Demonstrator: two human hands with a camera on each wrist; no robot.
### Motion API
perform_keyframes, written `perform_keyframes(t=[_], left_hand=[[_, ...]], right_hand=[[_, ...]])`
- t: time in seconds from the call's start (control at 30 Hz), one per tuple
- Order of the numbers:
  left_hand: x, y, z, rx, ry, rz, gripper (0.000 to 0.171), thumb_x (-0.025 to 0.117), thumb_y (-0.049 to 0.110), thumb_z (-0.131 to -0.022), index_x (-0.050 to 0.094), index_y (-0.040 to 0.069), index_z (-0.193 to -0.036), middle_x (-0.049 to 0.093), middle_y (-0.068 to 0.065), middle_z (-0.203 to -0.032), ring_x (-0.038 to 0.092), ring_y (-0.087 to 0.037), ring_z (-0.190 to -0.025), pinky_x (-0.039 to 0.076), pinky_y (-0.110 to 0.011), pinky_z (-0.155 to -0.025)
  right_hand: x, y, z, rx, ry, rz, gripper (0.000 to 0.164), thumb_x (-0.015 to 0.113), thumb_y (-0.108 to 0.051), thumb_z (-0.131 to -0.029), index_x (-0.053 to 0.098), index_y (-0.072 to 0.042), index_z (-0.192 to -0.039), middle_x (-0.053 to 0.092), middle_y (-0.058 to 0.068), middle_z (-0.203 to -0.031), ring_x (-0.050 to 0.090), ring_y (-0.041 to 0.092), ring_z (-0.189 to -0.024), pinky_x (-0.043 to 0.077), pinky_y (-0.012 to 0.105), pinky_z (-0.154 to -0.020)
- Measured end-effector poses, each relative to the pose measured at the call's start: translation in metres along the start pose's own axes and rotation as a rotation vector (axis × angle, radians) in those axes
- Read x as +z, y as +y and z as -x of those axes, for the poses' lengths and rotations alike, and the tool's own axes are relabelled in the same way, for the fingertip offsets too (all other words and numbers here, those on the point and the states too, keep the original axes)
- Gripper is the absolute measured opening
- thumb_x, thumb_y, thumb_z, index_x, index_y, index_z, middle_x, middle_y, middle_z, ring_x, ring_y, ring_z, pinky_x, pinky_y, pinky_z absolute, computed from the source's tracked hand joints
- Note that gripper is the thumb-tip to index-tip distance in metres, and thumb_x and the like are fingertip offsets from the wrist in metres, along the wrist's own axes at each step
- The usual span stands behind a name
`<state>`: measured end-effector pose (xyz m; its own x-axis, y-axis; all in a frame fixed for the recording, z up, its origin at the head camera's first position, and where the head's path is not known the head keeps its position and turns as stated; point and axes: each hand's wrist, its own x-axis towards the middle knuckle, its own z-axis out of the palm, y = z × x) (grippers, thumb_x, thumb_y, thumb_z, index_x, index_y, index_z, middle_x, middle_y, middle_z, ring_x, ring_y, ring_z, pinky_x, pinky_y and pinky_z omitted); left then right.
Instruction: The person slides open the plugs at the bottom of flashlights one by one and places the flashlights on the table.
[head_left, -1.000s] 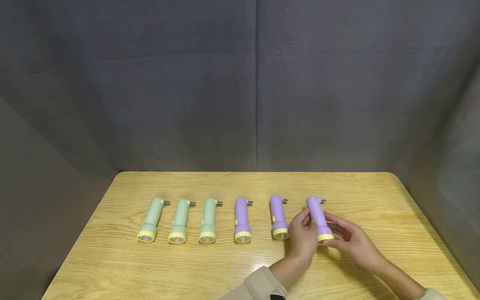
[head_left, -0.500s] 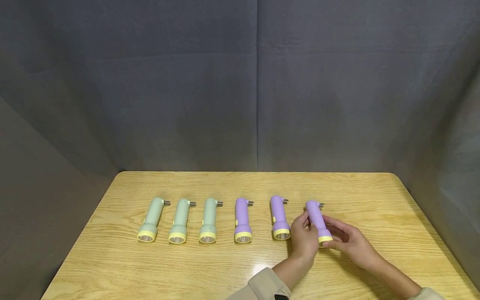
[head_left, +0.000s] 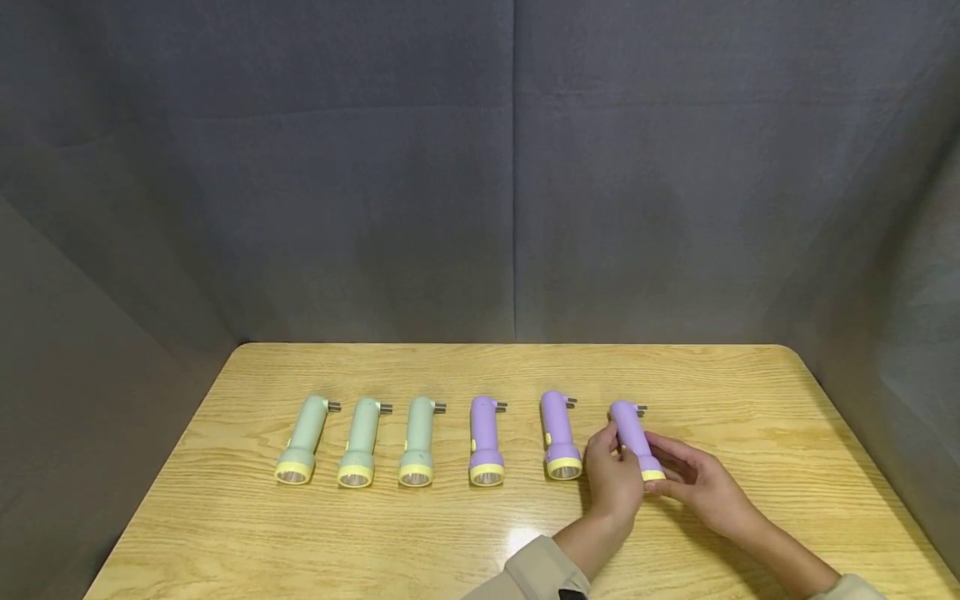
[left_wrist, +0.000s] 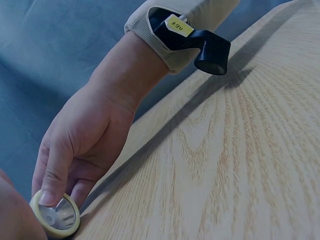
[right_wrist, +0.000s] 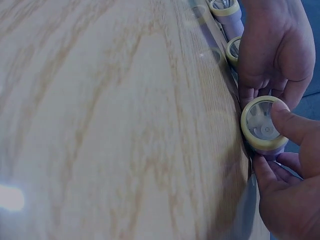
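A purple flashlight (head_left: 633,437) with a yellow rim and two plug prongs lies at the right end of a row, leaning slightly. My left hand (head_left: 615,475) holds its left side, fingers along the body and covering part of it. From the right, my right hand (head_left: 708,492) grips the head end, its thumb at the yellow rim. In the right wrist view that thumb presses on the clear lens (right_wrist: 260,120), with fingers under the head. The left wrist view shows the same lens end (left_wrist: 60,217) beside the table, and only a sliver of my left hand (left_wrist: 17,215).
Left of the hands lie two more purple flashlights, one near (head_left: 558,433) and one farther off (head_left: 485,437). Beyond them are three pale green flashlights (head_left: 417,437), lenses toward me. The wooden table (head_left: 337,542) meets grey cloth walls (head_left: 375,208) on three sides.
The held purple flashlight has been drawn slightly toward me and a little left at its far end. My left forearm has shifted slightly right. The other flashlights stay put.
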<state>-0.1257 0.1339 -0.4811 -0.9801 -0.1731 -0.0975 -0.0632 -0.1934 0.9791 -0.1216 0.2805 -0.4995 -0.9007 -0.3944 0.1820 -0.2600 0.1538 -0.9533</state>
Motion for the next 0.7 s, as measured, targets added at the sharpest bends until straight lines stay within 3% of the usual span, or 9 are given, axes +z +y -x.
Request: perform_keyframes(t=[0.3,0.5,0.7], left_hand=[[0.0037,-0.0055,-0.0025,0.052,0.043,-0.047,0.037,0.057,-0.015,-0.09,0.064,-0.012,-0.126,0.063,-0.017,-0.12,0.06,-0.032,-0.114,0.055,-0.043,-0.094],[0.0053,-0.0078,-0.0042,0.041,0.034,-0.034,0.036,0.057,-0.013,-0.093,0.062,-0.011,-0.129,0.061,-0.016,-0.124,0.059,-0.03,-0.114,0.055,-0.04,-0.094],[0.0037,-0.0068,-0.0053,0.095,0.03,-0.062,0.034,0.06,-0.012,-0.092,0.064,-0.012,-0.126,0.063,-0.018,-0.122,0.061,-0.031,-0.113,0.054,-0.044,-0.097]], right_hand=[[0.0001,0.0002,-0.0014,-0.007,0.027,0.068,0.062,0.067,0.009,-0.092,0.036,0.022,-0.144,0.039,0.048,-0.141,0.05,-0.008,-0.125,0.045,0.012,-0.099],[-0.0008,0.0007,-0.0026,0.028,0.027,0.107,0.063,0.067,0.005,-0.094,0.035,0.021,-0.145,0.039,0.046,-0.142,0.05,-0.01,-0.122,0.046,0.011,-0.097],[-0.0005,0.0006,-0.0039,0.035,0.035,0.139,0.062,0.067,0.004,-0.094,0.036,0.02,-0.146,0.041,0.045,-0.142,0.048,-0.012,-0.122,0.044,0.01,-0.097]])
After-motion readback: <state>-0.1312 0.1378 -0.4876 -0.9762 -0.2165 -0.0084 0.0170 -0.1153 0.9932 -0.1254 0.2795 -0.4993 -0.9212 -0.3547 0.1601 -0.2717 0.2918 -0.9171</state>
